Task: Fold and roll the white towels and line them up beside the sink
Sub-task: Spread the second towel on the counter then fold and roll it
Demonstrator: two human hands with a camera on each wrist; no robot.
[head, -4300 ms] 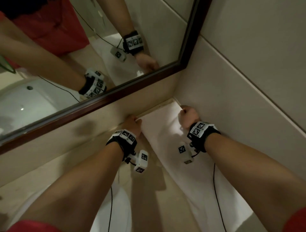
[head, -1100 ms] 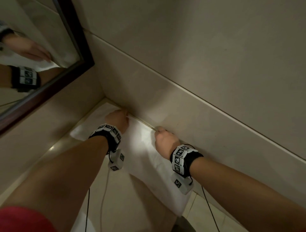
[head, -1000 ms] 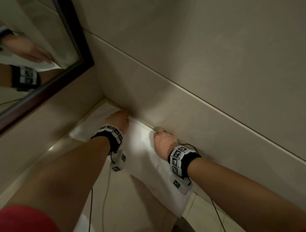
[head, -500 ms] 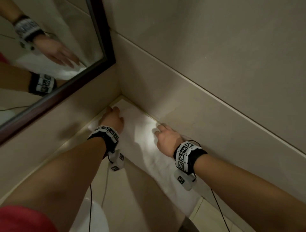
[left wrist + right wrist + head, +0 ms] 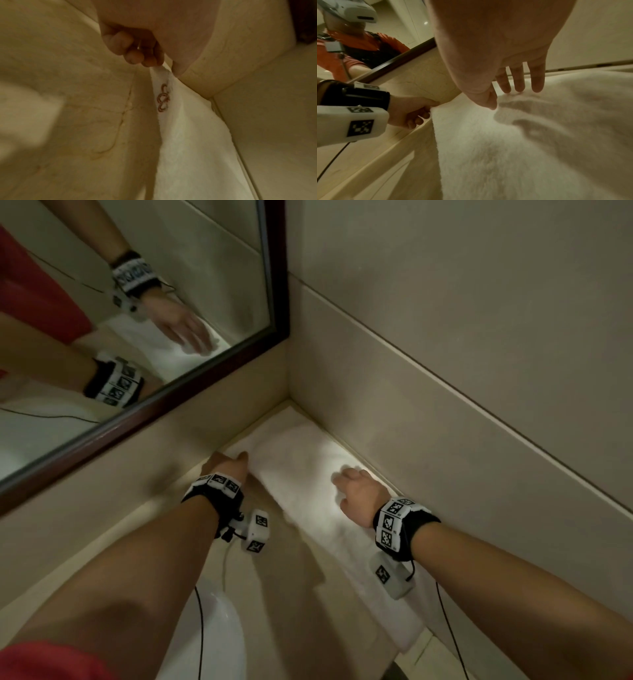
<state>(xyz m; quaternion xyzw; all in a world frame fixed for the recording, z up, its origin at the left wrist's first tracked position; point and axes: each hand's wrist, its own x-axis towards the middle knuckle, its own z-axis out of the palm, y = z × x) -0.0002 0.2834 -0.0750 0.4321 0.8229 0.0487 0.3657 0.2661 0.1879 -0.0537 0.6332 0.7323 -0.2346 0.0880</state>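
Note:
A white towel [image 5: 301, 460] lies folded in a long strip on the beige counter, running from the wall corner toward the front edge. My left hand [image 5: 227, 467] pinches its near-left corner between thumb and curled fingers; the left wrist view shows that corner of the towel [image 5: 180, 121] with a small red embroidered mark. My right hand [image 5: 356, 487] lies flat on the towel's middle, and its straight fingers [image 5: 537, 82] press the pile of the towel [image 5: 530, 142]. The left hand [image 5: 412, 111] also shows in the right wrist view, gripping the towel's edge.
A dark-framed mirror [image 5: 277, 285] hangs on the left wall and reflects both arms. Tiled walls [image 5: 445, 371] close the corner behind and right of the towel. The white sink rim [image 5: 219, 628] shows at bottom left. The counter's front edge [image 5: 421, 648] lies at the towel's near end.
Earlier both hands gripped the towel's far edge along the wall. Now the right hand has opened flat on the towel, and the left has shifted to pinch the left corner.

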